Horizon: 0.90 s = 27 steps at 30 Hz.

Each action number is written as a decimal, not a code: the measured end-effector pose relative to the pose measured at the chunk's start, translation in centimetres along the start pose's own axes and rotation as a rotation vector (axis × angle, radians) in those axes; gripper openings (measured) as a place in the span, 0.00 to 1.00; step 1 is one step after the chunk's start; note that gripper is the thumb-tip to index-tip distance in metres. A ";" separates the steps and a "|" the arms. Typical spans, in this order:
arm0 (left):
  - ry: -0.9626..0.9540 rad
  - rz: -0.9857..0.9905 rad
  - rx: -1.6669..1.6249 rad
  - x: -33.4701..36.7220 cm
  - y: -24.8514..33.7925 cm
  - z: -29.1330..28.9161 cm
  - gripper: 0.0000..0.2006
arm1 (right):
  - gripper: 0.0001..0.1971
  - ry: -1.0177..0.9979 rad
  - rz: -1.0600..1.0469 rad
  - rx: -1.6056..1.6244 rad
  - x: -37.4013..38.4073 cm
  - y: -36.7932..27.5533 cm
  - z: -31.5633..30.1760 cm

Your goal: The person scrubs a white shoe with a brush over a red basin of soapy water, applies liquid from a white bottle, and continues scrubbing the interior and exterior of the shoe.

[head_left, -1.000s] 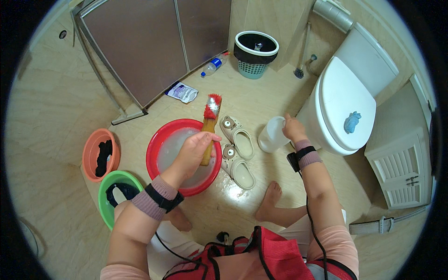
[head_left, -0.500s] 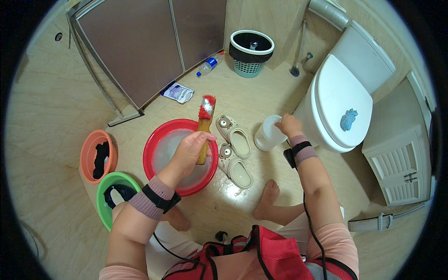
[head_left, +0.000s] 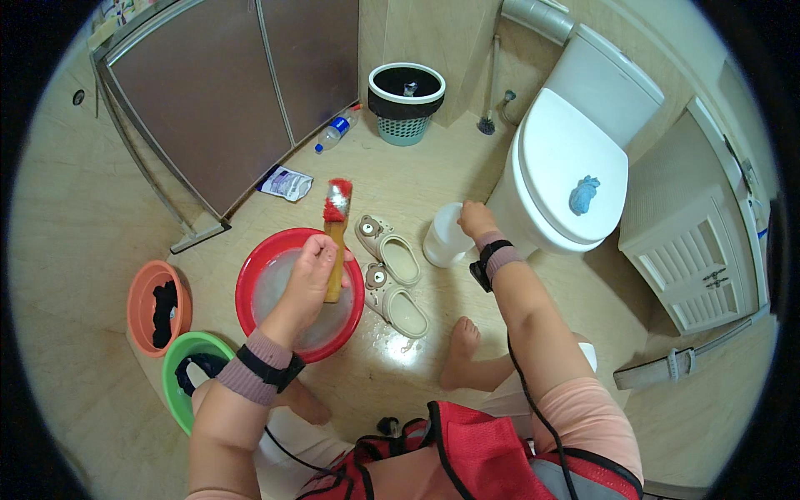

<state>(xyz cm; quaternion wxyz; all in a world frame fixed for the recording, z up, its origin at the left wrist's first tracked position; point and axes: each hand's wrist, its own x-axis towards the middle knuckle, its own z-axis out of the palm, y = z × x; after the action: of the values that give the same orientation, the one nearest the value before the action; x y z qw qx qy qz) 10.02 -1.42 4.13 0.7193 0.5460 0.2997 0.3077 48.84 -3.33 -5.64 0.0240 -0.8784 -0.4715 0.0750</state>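
My left hand (head_left: 310, 271) is closed round the wooden handle of a brush (head_left: 337, 212) with red bristles and a metal band. The brush points away from me, bristles up, above a red basin (head_left: 246, 275) of cloudy water. On the right, my right hand (head_left: 477, 219) grips the upper edge or handle of a whitish translucent plastic jug (head_left: 444, 239); its fingers partly hide which. The jug stands on the floor. Between the basin and jug lie two cream clogs (head_left: 400, 260) with bear-face ornaments.
An orange basin (head_left: 140, 287) and a green basin (head_left: 172, 371) hold dark cloth at left. Farther off are a plastic pouch (head_left: 285, 184), a bottle (head_left: 336, 131) and a lined bin (head_left: 406, 129). A toilet (head_left: 571, 158) with a blue crumpled thing (head_left: 585, 195) stands right, beside a white cabinet (head_left: 687, 258).
The whole view has shifted, so most floor things appear farther left. The brush remains in my left hand, its handle turned slightly more upright. My right hand stays on the jug.
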 end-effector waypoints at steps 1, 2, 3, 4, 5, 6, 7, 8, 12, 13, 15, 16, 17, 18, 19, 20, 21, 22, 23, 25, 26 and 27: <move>-0.012 0.004 -0.001 0.1 -0.2 0.5 0.14 | 0.18 0.007 0.010 -0.002 -0.4 0.5 -0.1; -0.022 0.016 -0.022 0.0 0.0 0.3 0.13 | 0.18 0.083 -0.089 -0.053 -0.9 -0.7 -0.6; -0.035 0.030 -0.053 -0.1 -0.1 0.4 0.13 | 0.18 0.160 -0.185 -0.115 -1.7 -1.5 -1.4; -0.062 0.061 -0.045 0.2 0.0 0.6 0.15 | 0.18 0.169 -0.195 -0.117 -2.4 -2.6 -2.1; -0.060 0.074 -0.053 0.6 0.1 1.3 0.15 | 0.17 0.203 -0.339 0.032 -3.3 -3.5 -3.0; -0.054 0.062 -0.062 0.7 0.3 1.9 0.16 | 0.16 0.229 -0.486 0.187 -4.3 -5.0 -4.0; -0.048 0.049 -0.071 0.9 0.4 2.6 0.17 | 0.16 -0.096 -0.361 0.517 -5.3 -6.6 -5.2; -0.011 0.091 -0.005 1.2 0.3 3.0 0.19 | 0.17 -0.428 -0.223 0.836 -6.6 -8.8 -6.7; 0.049 0.160 0.008 1.8 0.7 5.3 0.22 | 0.16 -0.696 0.006 1.380 -13.8 -13.4 -11.3; 0.046 0.170 0.004 1.9 0.7 6.0 0.22 | 0.14 -0.726 0.004 1.478 -14.4 -13.4 -11.6; -0.020 0.121 -0.015 1.5 1.4 7.4 0.24 | 0.11 -0.758 0.000 1.581 -15.3 -13.4 -11.8; 0.027 0.180 -0.029 1.6 1.1 8.4 0.25 | 0.10 -0.736 0.021 1.621 -15.7 -13.5 -11.9; 0.029 0.177 -0.023 1.4 1.2 8.9 0.25 | 0.08 -0.720 0.048 1.667 -16.0 -13.5 -11.7; -0.002 0.153 -0.047 1.1 1.3 9.3 0.25 | 0.07 -0.714 0.041 1.692 -16.1 -13.1 -11.7; -0.031 0.128 -0.071 1.0 1.4 9.5 0.25 | 0.07 -0.720 0.041 1.696 -16.2 -12.6 -11.8; -0.063 0.107 -0.067 1.2 1.0 9.5 0.25 | 0.08 -0.706 0.052 1.701 -16.3 -12.2 -12.2; -0.052 0.102 -0.056 1.8 0.0 8.9 0.25 | 0.08 -0.704 0.058 1.710 -16.4 -12.2 -12.4; 0.029 0.233 0.088 2.8 -1.1 8.1 0.25 | 0.10 -0.675 0.080 1.734 -15.7 -12.2 -11.5; 0.111 0.349 0.239 3.3 -2.2 7.2 0.25 | 0.10 -0.702 0.086 1.746 -15.4 -12.4 -11.2; -0.053 -0.064 -0.100 1.8 0.4 8.3 0.21 | 0.11 -0.678 0.184 1.848 -14.4 -10.3 -10.9; -0.032 -0.082 -0.033 1.8 0.5 7.2 0.21 | 0.11 -0.736 0.148 1.858 -14.0 -10.2 -10.8; -0.010 -0.102 0.031 2.1 0.1 6.0 0.20 | 0.11 -0.694 0.093 1.842 -13.7 -10.1 -10.8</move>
<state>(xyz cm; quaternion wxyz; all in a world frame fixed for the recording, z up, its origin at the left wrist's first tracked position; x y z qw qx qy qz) 15.98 -3.38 5.36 0.7269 0.5427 0.3282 0.2633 34.73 -8.88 7.63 0.5560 -0.4634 -0.1745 0.6676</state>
